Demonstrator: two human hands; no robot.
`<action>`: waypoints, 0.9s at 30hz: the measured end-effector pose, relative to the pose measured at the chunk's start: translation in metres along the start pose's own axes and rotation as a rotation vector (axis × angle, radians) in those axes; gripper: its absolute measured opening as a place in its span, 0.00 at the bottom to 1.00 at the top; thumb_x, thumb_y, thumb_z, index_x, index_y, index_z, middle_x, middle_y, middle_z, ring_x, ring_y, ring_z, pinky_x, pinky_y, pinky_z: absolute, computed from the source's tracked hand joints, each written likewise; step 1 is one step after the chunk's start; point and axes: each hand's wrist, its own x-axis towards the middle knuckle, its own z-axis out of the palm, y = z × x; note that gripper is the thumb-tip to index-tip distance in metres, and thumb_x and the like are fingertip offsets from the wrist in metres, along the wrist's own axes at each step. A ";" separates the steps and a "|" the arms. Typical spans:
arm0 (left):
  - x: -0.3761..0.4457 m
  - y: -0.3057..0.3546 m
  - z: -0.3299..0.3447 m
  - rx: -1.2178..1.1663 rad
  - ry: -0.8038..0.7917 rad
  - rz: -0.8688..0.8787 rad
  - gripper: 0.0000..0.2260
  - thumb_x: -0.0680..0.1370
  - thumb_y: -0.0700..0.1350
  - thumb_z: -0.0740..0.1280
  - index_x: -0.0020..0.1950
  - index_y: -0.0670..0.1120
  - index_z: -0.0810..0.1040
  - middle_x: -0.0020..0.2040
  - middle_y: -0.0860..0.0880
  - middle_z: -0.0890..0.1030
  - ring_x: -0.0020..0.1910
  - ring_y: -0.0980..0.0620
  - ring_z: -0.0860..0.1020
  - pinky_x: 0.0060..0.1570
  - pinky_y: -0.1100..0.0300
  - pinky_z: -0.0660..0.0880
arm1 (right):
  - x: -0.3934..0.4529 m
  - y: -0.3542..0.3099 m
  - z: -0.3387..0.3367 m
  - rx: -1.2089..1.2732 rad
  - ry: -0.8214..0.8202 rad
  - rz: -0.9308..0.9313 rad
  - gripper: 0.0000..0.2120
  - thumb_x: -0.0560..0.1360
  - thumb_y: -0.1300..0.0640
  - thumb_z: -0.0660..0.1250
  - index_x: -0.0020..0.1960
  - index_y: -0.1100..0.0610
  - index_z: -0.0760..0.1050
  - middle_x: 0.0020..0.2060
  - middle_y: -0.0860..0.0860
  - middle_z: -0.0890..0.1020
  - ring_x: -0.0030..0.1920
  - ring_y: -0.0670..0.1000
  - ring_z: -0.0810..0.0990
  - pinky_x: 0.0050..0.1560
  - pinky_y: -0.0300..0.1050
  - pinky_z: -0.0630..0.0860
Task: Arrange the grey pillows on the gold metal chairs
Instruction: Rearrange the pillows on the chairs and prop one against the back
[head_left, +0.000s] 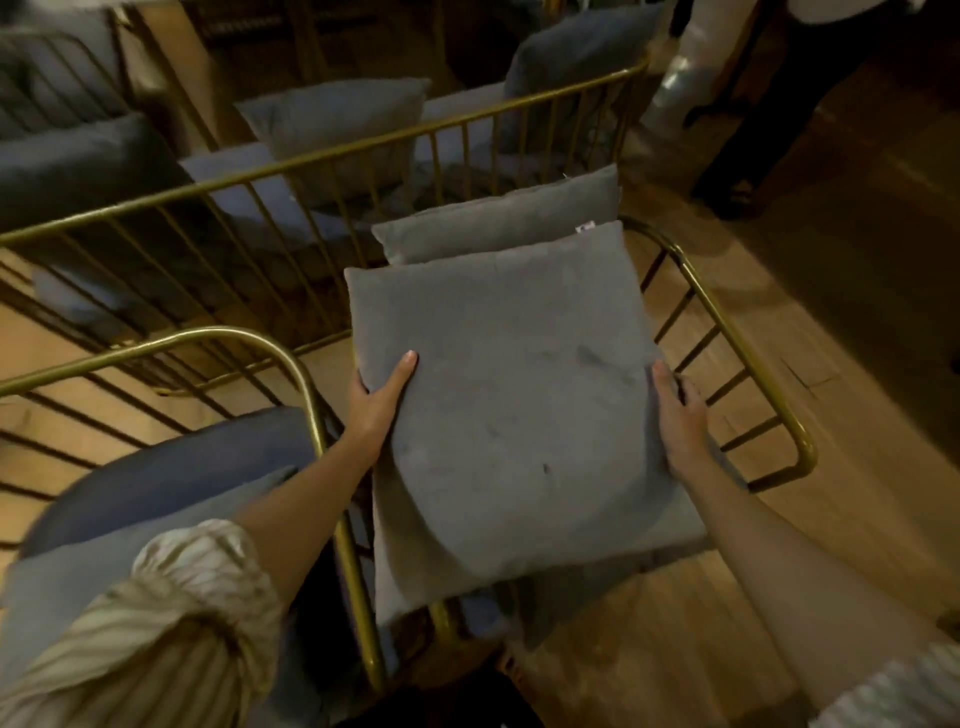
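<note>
A large grey pillow (514, 395) lies flat over the seat of a gold metal chair (727, 332) in the middle of the view. My left hand (376, 402) grips its left edge, thumb on top. My right hand (680, 421) holds its right edge. A second grey pillow (498, 218) leans behind it against the chair's back rail. Another grey cushion edge (395, 561) shows underneath the held pillow.
A second gold chair (291, 364) with a blue-grey cushion (171, 478) stands at the left. Beyond the back rail (322, 156) more gold chairs hold grey pillows (337, 124). A person's dark legs (769, 119) stand on the wooden floor at top right.
</note>
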 end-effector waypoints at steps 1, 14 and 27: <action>0.000 0.011 -0.012 0.002 0.003 0.017 0.40 0.67 0.64 0.75 0.74 0.51 0.65 0.67 0.49 0.76 0.61 0.47 0.77 0.62 0.49 0.76 | -0.002 -0.005 0.008 0.007 -0.018 -0.001 0.51 0.60 0.20 0.60 0.71 0.53 0.70 0.69 0.54 0.75 0.69 0.57 0.72 0.69 0.54 0.69; -0.049 0.039 -0.271 -0.095 0.337 0.033 0.44 0.64 0.69 0.74 0.74 0.51 0.64 0.65 0.48 0.77 0.58 0.46 0.78 0.57 0.49 0.76 | -0.118 -0.055 0.213 -0.126 -0.422 -0.248 0.24 0.76 0.37 0.63 0.53 0.60 0.74 0.49 0.55 0.79 0.50 0.54 0.76 0.48 0.46 0.68; 0.011 0.057 -0.515 -0.052 0.387 0.048 0.42 0.68 0.68 0.71 0.76 0.51 0.62 0.69 0.48 0.74 0.65 0.45 0.75 0.61 0.48 0.73 | -0.251 -0.069 0.446 -0.063 -0.403 -0.256 0.29 0.71 0.37 0.70 0.58 0.57 0.69 0.54 0.52 0.77 0.56 0.56 0.78 0.51 0.45 0.71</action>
